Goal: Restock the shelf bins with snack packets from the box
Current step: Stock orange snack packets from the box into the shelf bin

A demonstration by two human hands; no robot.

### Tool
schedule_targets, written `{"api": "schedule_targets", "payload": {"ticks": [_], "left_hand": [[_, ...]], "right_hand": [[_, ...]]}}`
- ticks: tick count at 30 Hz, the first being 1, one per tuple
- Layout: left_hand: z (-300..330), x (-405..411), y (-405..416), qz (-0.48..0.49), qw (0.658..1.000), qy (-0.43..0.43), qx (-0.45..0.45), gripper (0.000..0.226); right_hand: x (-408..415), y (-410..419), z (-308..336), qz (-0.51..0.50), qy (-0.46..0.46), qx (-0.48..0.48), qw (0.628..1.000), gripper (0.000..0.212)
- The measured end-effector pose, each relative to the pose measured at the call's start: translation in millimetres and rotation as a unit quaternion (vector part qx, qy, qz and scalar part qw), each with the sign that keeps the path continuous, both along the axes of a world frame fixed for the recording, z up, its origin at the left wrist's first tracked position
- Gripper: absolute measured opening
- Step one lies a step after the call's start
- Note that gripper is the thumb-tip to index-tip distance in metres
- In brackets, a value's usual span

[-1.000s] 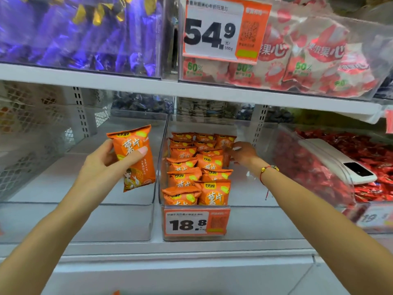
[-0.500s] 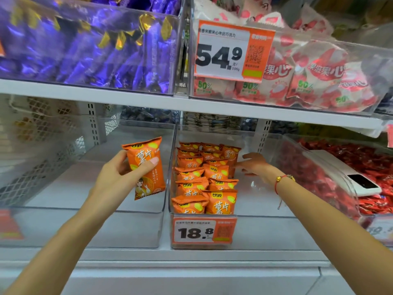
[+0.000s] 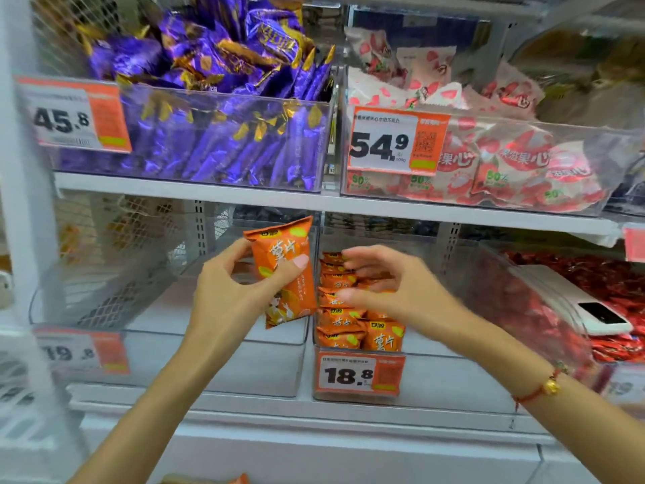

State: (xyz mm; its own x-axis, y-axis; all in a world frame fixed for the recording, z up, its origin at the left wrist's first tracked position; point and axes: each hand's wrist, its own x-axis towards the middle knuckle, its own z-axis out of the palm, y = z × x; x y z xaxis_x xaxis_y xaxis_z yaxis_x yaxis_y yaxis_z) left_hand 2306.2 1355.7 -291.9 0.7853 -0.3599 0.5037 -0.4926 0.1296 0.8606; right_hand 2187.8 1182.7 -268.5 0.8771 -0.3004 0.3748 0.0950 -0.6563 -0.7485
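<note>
Progress: partly done, by judgement. Orange packets (image 3: 352, 309) already stacked in rows along the left wall of the clear bin (image 3: 436, 375), front to back. Right half of that bin's floor bare, so more to place. Source box not in view; count left cannot be told.
Held packet: orange snack packet (image 3: 284, 270), off the shelf, in front of the divider between the empty left bin (image 3: 223, 361) and the clear bin, above their front edges.
Orientation: long axis near vertical, top seal tilted up and slightly right, bottom seal down toward the bin's front left corner. Printed face toward the camera, text upright.
Left hand (image 3: 227, 291): grasped the held packet, thumb across the front face, fingers curled round its left edge and back.
Right hand (image 3: 394, 288): released, fingers spread and slightly bent, held nothing, just beside the packet's right edge, over the stacked rows. Blurred; contact with packet not clear.
Next, by judgement: transfer to right hand or direct drop onto the rows.
Elsewhere: white phone-like device (image 3: 572, 302) lay on the red sweets (image 3: 544, 291) in the right-hand bin.
</note>
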Motion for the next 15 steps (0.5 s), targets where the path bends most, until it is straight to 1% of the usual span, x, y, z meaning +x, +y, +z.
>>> {"api": "schedule_targets", "payload": {"ticks": [1, 3, 6, 9, 11, 13, 14, 15], "left_hand": [[5, -8, 0, -0.014, 1.0, -0.014, 0.006, 0.043], [11, -20, -5, -0.03, 0.999, -0.036, 0.019, 0.048], [12, -28, -19, -0.049, 0.996, -0.06, 0.035, 0.054], [4, -20, -28, -0.038, 0.994, -0.085, 0.06, 0.061], [-5, -4, -33, -0.004, 0.988, -0.113, 0.106, 0.058], [-14, 11, -40, 0.039, 0.97, -0.161, 0.18, 0.049], [-18, 16, -44, 0.057, 0.956, -0.185, 0.221, 0.043], [-23, 19, -48, 0.066, 0.944, -0.199, 0.254, 0.041]], "right_hand": [[-1, 13, 2, 0.029, 0.011, -0.016, 0.999, 0.054], [-3, 28, 3, 0.051, 0.003, -0.007, 0.999, 0.052], [-16, 25, 2, 0.032, -0.02, 0.04, 0.999, 0.043], [-36, -2, -3, 0.007, 0.003, 0.096, 0.995, 0.046], [-44, -33, -11, -0.021, 0.029, 0.152, 0.988, 0.053], [-43, -70, -18, -0.055, 0.059, 0.231, 0.969, 0.064], [-39, -89, -19, -0.074, 0.071, 0.262, 0.96, 0.064], [-35, -103, -20, -0.089, 0.084, 0.276, 0.953, 0.06]]}}
